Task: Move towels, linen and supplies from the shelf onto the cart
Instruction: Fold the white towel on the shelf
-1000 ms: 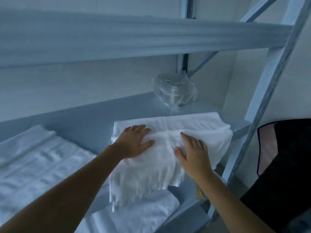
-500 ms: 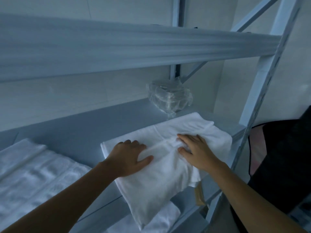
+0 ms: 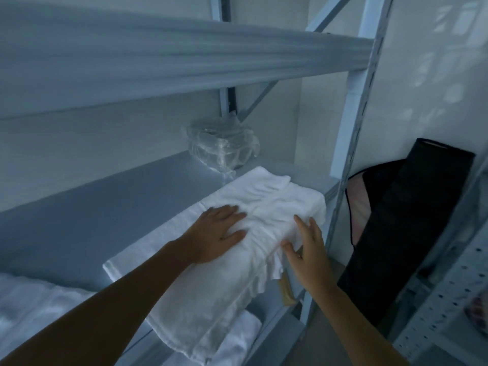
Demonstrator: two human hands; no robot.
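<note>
The towel [image 3: 269, 207] is sliding farther over the shelf [image 3: 118, 207] front, the right hand [image 3: 309, 249] shifting to its 3 o'clock edge, fingers straight, thumb touching cloth. The left hand [image 3: 216, 233] is pressing flat on top. At the towel's 12 o'clock a bag [image 3: 221, 146] is sitting, contents unclear.

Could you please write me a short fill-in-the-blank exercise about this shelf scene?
1. The left hand lies flat on top of the folded ____ linen.
2. The clear plastic bag sits ____ the linen, nearer the wall.
3. The near end of the linen overhangs the ____ edge of the shelf.
Missing words: white; behind; front.
</note>
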